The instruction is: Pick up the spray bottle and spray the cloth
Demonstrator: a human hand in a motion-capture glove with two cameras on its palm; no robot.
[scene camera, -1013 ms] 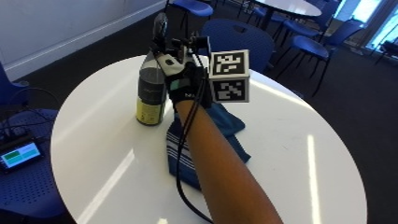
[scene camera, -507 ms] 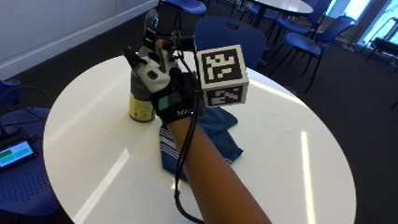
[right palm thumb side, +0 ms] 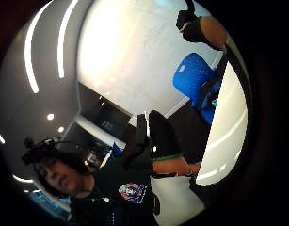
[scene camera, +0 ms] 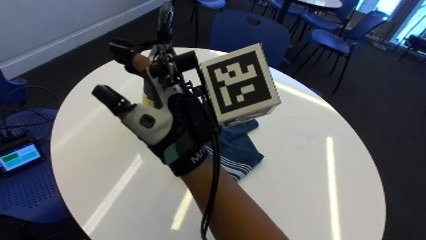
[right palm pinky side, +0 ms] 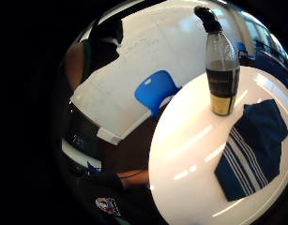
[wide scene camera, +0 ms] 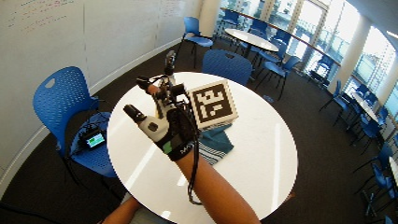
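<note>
The spray bottle (right palm pinky side: 222, 70) stands upright on the round white worktop (scene camera: 313, 165), untouched, with the folded blue striped cloth (right palm pinky side: 253, 150) lying just beside its base. In the outside view the bottle is almost wholly hidden behind your gloved right hand (scene camera: 163, 125); only a sliver of its yellow label shows past the glove.

A second ago that hand hung low and close to the bottle's shoulder. Now you hold it raised above the worktop, palm turned away from the things, thumb and fingers (scene camera: 113, 97) spread and straight, gripping nothing. The palm views bear this out: one looks across the worktop at bottle and cloth from well apart, the other looks back at you.

The reach has therefore backed off rather than closed, and the pick-up is not yet begun. By the look of it, you need to bring the hand down again and wrap it round the bottle's body before any spraying of the cloth can follow.
</note>
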